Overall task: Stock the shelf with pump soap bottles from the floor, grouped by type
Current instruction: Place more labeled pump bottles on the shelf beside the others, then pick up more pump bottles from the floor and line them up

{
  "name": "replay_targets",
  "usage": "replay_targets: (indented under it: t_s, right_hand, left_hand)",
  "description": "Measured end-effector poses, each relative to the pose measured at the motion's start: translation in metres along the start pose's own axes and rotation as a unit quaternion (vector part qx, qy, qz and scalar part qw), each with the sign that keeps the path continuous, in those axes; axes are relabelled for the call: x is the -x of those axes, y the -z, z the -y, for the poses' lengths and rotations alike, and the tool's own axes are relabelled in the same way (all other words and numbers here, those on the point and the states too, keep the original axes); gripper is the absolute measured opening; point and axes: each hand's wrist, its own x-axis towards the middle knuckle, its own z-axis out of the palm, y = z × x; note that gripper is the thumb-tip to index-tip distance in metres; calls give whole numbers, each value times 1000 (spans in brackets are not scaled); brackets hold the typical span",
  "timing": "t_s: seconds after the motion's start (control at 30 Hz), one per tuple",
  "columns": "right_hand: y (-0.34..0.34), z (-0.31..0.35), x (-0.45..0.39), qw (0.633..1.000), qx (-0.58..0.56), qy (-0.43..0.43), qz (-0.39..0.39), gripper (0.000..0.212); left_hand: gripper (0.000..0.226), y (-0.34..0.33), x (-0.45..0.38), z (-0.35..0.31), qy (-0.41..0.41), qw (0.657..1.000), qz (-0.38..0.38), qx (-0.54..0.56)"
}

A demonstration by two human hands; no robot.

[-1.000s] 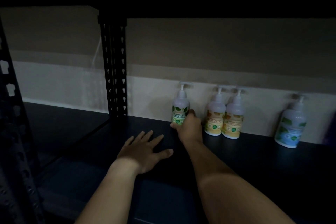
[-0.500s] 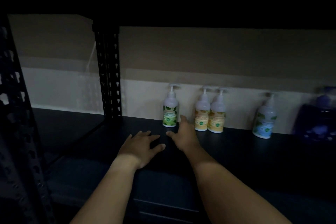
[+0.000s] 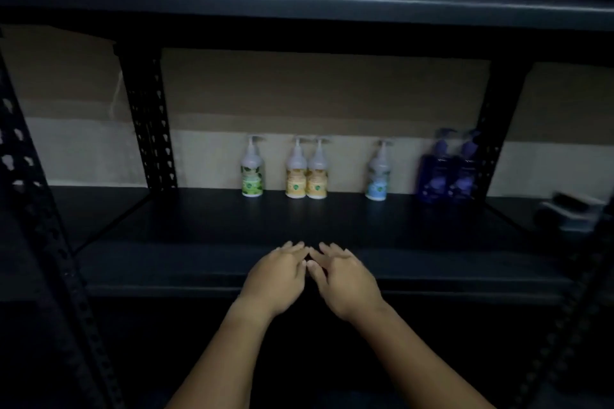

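Six pump soap bottles stand along the back of the dark metal shelf (image 3: 332, 222): from the left, a green-labelled white bottle (image 3: 252, 171) alone, two yellow-labelled white bottles (image 3: 306, 173) touching, a blue-labelled white bottle (image 3: 377, 173) apart, then two dark purple bottles (image 3: 447, 169) side by side. At the shelf's front edge the left hand (image 3: 277, 272) and right hand (image 3: 342, 276) hover with fingers loose, holding nothing. This looks like a gap between placements; the next move likely means fetching another bottle from the floor, out of view, and matching its group.
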Motion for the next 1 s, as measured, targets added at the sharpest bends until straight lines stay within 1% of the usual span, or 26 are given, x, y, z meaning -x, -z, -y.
replay_targets:
  t_s: [0.1,0.17,0.23,0.3,0.37,0.43,0.5,0.57,0.63,0.73,0.83,0.9,1.0]
  right_hand:
    - [16,-25,49,1000,2,-7,-8,51]
    - [27,-39,80,999,-17,-25,-20,49]
    - [34,-53,110,997,-48,-57,-36,47]
    - [32,-73,144,991,-90,-98,-33,45]
    - [25,-91,169,980,-132,-145,-27,42]
    - [10,-117,196,968,-155,-195,-19,39]
    - [-10,-144,219,954,-176,-244,-7,38]
    - [-31,-170,239,936,-188,-299,4,36]
    - [-51,-195,255,913,-192,-359,2,32]
    - [-81,-227,278,870,-210,-445,-22,30]
    - [-102,-248,298,836,-205,-507,-44,26]
    - [-114,-263,309,814,-198,-544,-48,25]
    - [-129,-286,319,796,-187,-574,-47,28]
  left_hand:
    - [48,-24,29,-46,-35,997,-47,44]
    - [44,-42,45,-67,-46,993,-80,73]
    - [39,-64,58,-80,-46,989,-94,101]
    - [39,-92,74,-90,-41,989,-82,115]
    - [39,-116,88,-93,-31,990,-48,129]
    - [41,-145,101,-97,-23,991,16,134]
    - [43,-174,113,-98,4,987,87,138]
    - [44,-203,122,-97,23,981,150,120]
    - [44,-228,127,-96,26,976,198,91]
    - [41,-262,125,-97,21,969,237,69]
    - [41,-293,121,-104,6,962,268,40]
    - [37,-316,118,-109,-10,961,277,19]
    - [31,-344,110,-113,-40,962,267,-38]
